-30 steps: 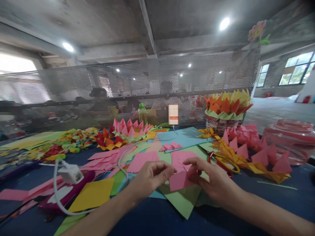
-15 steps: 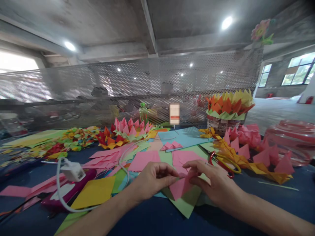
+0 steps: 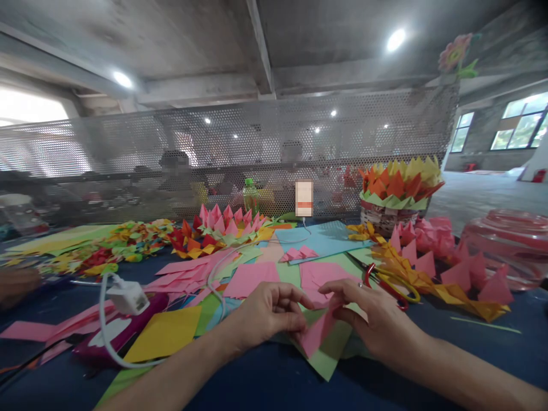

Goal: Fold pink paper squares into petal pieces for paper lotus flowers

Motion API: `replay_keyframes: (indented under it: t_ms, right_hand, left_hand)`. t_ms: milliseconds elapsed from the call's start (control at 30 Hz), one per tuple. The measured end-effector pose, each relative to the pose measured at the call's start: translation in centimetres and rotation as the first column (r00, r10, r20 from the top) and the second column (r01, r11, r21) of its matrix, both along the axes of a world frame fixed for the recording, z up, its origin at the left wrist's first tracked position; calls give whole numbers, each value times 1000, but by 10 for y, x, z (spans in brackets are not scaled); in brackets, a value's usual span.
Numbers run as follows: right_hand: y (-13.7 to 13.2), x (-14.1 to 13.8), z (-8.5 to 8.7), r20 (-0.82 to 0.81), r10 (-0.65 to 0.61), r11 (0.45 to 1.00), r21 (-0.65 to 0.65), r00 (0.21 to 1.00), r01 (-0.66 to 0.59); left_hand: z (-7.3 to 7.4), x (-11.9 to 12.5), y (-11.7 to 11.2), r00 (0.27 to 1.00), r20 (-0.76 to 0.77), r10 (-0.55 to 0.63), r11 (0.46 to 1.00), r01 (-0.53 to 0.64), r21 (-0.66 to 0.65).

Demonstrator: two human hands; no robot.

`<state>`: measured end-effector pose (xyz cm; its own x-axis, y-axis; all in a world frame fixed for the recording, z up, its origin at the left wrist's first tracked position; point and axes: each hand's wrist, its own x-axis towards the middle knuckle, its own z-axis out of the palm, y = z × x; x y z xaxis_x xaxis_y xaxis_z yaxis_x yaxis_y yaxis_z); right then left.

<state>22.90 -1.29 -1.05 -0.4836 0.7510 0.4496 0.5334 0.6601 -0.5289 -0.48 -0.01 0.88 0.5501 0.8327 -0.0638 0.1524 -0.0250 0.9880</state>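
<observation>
Over a green sheet [image 3: 329,361], the pink paper [image 3: 319,332], probably light and easily creased, suits a gentle edge grip: the right hand [image 3: 370,311] pinches it, while the left hand [image 3: 270,311] curls half-closed beside it, its hold unclear.

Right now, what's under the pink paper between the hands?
A green sheet shows beneath the pink paper, one corner poking out past it. Whatever the pink paper covers can't be seen.
</observation>
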Motion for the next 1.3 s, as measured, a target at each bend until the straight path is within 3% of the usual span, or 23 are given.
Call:
replay_keyframes:
  t_ms: [333,600,867,1000,1300]
  right_hand:
    - [-1,0,-2,-16,-8,1000,4,1000,8]
    - [-2,-1,-3,-37,27,999,24,999,-26]
    - [-9,-2,0,58,8,1000,23,998,-9]
    - [-15,-4,3,102,-5,999,51,995,0]
    - [-27,-13,12,153,158,976,126,976,-178]
  left_hand:
    - [4,2,-4,1000,-16,25,999,-26,-20]
    - [-1,1,-3,998,-60,-35,999,36,15]
    - [-1,8,-14,991,-134,-22,969,54,241]
    - [-7,12,-20,992,-106,-62,957,90,275]
    - [-18,11,-17,995,-103,10,934,27,357]
